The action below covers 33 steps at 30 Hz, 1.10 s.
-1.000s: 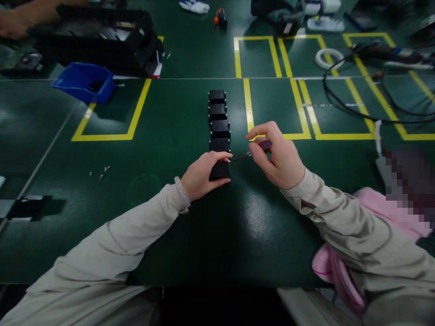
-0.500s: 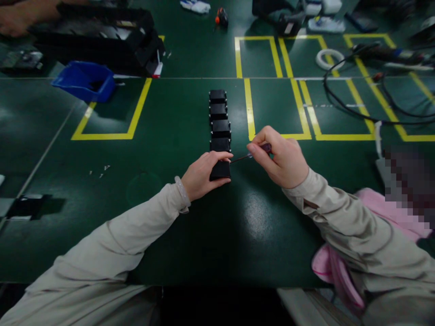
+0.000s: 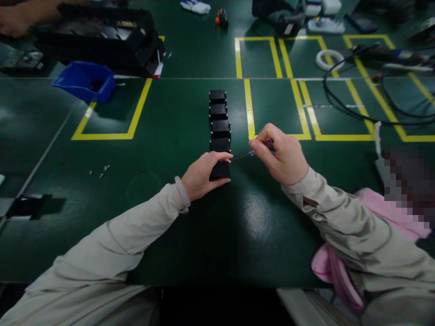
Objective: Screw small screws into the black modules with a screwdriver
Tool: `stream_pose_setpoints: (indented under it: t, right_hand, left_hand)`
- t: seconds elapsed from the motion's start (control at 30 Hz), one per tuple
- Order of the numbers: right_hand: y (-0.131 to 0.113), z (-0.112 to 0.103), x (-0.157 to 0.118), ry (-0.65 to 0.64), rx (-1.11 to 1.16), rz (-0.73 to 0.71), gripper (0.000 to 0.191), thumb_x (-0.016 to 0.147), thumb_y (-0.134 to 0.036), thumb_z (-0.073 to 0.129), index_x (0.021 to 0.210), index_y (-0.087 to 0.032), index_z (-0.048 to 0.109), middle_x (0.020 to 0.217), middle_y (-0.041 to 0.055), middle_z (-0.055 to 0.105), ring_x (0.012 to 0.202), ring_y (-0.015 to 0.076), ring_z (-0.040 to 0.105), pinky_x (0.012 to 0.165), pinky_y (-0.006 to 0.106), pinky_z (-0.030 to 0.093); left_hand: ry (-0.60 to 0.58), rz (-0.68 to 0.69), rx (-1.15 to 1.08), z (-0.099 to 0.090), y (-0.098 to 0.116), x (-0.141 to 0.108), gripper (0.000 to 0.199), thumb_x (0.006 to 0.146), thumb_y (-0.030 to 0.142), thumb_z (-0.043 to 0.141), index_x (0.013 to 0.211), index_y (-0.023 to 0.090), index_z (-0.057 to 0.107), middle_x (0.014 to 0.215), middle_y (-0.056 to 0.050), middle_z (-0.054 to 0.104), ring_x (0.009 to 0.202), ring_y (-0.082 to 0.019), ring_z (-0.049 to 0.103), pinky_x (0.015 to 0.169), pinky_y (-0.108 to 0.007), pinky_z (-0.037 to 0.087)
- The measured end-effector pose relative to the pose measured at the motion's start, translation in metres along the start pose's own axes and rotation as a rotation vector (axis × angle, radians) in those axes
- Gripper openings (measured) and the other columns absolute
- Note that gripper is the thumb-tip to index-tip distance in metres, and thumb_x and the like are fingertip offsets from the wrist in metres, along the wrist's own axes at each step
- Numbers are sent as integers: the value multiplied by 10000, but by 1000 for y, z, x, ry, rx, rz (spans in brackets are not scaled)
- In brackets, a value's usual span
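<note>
Several small black box-shaped parts stand in a line on the green table. My left hand [image 3: 206, 175] grips the nearest black box [image 3: 220, 170] between thumb and fingers, holding it against the table. In my right hand [image 3: 283, 154] is a screwdriver [image 3: 252, 152], its handle mostly hidden by my fingers. The thin shaft slants down to the left, and its tip meets the right side of the held box near my left fingertips. Whether a screw sits at the tip is too small to tell. Beyond lies another black box [image 3: 220, 145] with small shiny screws at its sides.
A blue bin [image 3: 84, 81] and a long black housing [image 3: 102, 40] are at the back left, with another person's hand [image 3: 13, 22] beside them. Small loose screws [image 3: 102, 174] lie left. A tape roll [image 3: 329, 59] and black cable [image 3: 340, 102] are at right; pink cloth [image 3: 384, 208] lies near my right arm.
My right hand has shifted slightly up and to the right, with the screwdriver handle a little higher. My left hand and the boxes have stayed in place.
</note>
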State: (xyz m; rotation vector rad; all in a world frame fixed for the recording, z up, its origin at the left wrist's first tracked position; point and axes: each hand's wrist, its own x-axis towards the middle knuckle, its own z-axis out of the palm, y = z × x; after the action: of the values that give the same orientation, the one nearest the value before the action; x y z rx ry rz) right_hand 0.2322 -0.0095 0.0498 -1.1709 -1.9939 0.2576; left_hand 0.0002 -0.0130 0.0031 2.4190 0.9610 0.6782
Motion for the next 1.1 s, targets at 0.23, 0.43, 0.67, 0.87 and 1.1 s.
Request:
stream_pose_setpoints:
  t: [0.23,0.43,0.67,0.87,1.1]
  right_hand:
    - [-3,0,-2,-51,57,25,63,928,-251,475,958,-223,522,730,-17,575,598,126,577,563,259,438]
    - [-6,-2,-2,-60,6,-3,151,923,-329,526,821,-217,520,691,-19,565,577,114,567,534,245,410]
    - [-5,-2,-1,-77,38,17,51,917,-233,478,946,-227,520,734,-14,581,600,127,576,570,266,447]
    - [-5,-2,-1,-69,6,8,95,934,-288,489,870,-225,518,723,-7,571,611,132,582,569,264,437]
    - [-8,-2,-3,-92,-2,-4,80,914,-260,490,950,-212,543,739,-1,588,613,132,585,587,266,459]
  left_hand:
    - [13,7,2,1,0,0,569,814,227,750,1298,207,453,1165,-59,634,1066,-211,607,945,-356,490]
    - [8,-3,3,0,0,0,558,818,240,747,1296,211,460,1176,-62,631,1076,-219,608,954,-370,492]
    - [11,1,10,0,0,0,563,816,236,746,1299,209,458,1175,-67,634,1074,-222,611,947,-369,497]
    - [18,15,10,1,0,0,570,813,231,749,1301,203,456,1163,-66,640,1069,-217,613,944,-360,496]
    - [12,6,5,0,0,0,548,825,240,736,1298,205,460,1178,-71,637,1077,-221,613,952,-365,494]
